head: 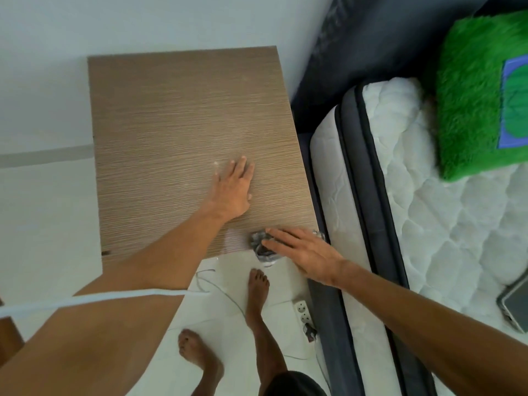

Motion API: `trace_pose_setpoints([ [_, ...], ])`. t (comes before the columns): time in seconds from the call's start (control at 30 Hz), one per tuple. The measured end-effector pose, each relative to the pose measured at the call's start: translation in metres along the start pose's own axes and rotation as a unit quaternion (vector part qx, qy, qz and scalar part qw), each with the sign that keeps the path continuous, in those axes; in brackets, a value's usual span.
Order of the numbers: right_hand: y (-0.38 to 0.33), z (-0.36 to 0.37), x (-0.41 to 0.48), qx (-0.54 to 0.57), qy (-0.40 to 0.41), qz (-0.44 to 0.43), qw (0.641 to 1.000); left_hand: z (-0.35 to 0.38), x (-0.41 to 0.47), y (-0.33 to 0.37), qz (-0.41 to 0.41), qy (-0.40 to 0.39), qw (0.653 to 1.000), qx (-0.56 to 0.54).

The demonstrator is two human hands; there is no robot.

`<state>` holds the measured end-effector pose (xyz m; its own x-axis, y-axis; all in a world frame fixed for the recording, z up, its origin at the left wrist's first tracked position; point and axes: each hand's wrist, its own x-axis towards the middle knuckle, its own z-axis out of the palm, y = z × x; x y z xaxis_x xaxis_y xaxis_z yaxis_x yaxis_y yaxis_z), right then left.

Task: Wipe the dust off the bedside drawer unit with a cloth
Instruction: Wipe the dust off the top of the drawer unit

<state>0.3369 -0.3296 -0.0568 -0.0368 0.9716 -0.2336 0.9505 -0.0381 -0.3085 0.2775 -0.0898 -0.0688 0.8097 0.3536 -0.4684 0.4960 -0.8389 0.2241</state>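
At the near right corner my right hand [300, 252] presses the cloth [261, 245] flat; left hand [233, 190] rests open mid-unit [160, 115], far half looks unwiped yet.

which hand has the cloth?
The right hand, pressing the crumpled grey cloth flat-palmed at the near right corner of the brown woodgrain drawer-unit top. The left hand rests bare, mid-surface.

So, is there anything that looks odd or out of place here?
Mostly the floor: a power strip and loose cables lie close to the bare feet. A phone-like device also lies on the mattress.
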Motion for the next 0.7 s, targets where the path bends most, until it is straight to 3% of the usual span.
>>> trace_pose_setpoints([
  [0.13, 0.036, -0.015, 0.020, 0.072, 0.072, 0.165, 0.981, 0.005, -0.010, -0.004, 0.002, 0.010, 1.000, -0.018],
  [0.23, 0.034, -0.012, 0.034, 0.078, 0.062, 0.221, 0.970, 0.010, -0.018, -0.007, 0.009, 0.020, 1.000, -0.018],
  [0.43, -0.035, 0.021, 0.016, 0.023, 0.059, 0.170, 0.983, 0.020, -0.046, -0.018, 0.023, 0.021, 0.999, -0.006],
  [0.57, -0.079, 0.035, -0.001, -0.013, 0.014, 0.145, 0.989, 0.030, -0.075, -0.033, 0.038, 0.031, 0.999, -0.007],
  [0.7, -0.119, 0.038, -0.007, 0.003, 0.000, 0.186, 0.983, 0.034, -0.121, -0.055, 0.041, 0.072, 0.996, -0.035],
])
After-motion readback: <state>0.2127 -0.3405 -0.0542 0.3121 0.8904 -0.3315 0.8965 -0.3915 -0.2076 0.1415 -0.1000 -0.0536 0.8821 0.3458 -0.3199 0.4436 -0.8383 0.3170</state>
